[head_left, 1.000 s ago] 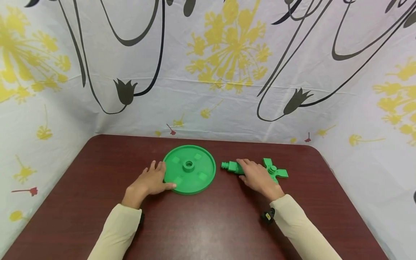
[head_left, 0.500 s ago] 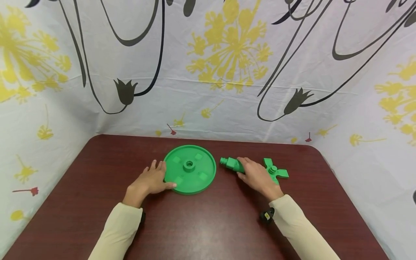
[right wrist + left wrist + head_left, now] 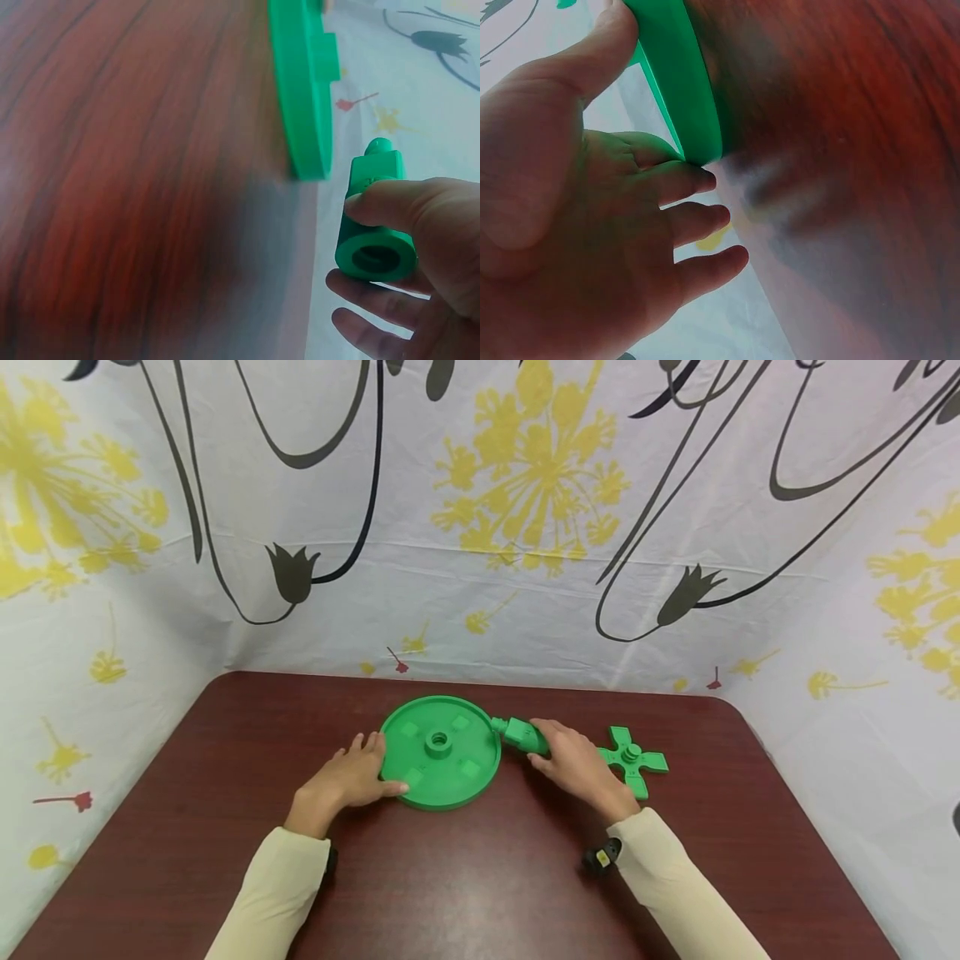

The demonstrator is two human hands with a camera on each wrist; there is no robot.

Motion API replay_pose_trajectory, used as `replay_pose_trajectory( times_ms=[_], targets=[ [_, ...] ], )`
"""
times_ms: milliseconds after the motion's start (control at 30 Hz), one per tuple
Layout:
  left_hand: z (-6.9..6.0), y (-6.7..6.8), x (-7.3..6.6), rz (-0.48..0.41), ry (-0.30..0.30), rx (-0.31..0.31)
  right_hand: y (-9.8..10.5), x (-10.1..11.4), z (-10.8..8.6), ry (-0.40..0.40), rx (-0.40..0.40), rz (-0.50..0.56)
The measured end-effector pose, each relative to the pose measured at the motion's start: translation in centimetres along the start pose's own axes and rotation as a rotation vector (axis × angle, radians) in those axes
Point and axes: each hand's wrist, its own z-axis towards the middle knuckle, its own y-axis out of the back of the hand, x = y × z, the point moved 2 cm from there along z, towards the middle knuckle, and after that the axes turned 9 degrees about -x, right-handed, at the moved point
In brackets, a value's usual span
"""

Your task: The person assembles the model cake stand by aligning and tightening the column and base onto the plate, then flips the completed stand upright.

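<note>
At the table's far middle lies a round green disc with a raised rim and a central threaded socket. My left hand rests against its left edge, thumb on the near rim, fingers fairly straight; in the left wrist view the index finger touches the rim and the others spread free. My right hand pinches a green stem between thumb and fingers. The stem's threaded tip appears at the disc's right rim; contact cannot be told. In the right wrist view the stem shows a hollow round end.
A green cross-shaped piece with a threaded stub lies right of my right hand. The dark red wooden table ends at a patterned white cloth behind and on both sides.
My right hand has moved left with the stem, turning it slightly and bringing its tip to the disc's rim. More of the cross-shaped piece shows. The left hand stays on the disc.
</note>
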Motion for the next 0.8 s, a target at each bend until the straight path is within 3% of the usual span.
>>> replay_pose_trajectory(
  times_ms=[233, 367, 800],
  targets=[
    [0.5, -0.3, -0.6, -0.043, -0.003, -0.002, -0.5, 1.9, 0.8, -0.042, 0.023, 0.121],
    [0.8, -0.6, -1.2, -0.046, 0.003, 0.005, -0.6, 2.7, 1.1, -0.031, 0.028, 0.133],
    [1.7, -1.2, -3.6, -0.082, 0.018, 0.028, 0.4, 2.9, 1.5, -0.05, 0.047, 0.2]
  ],
)
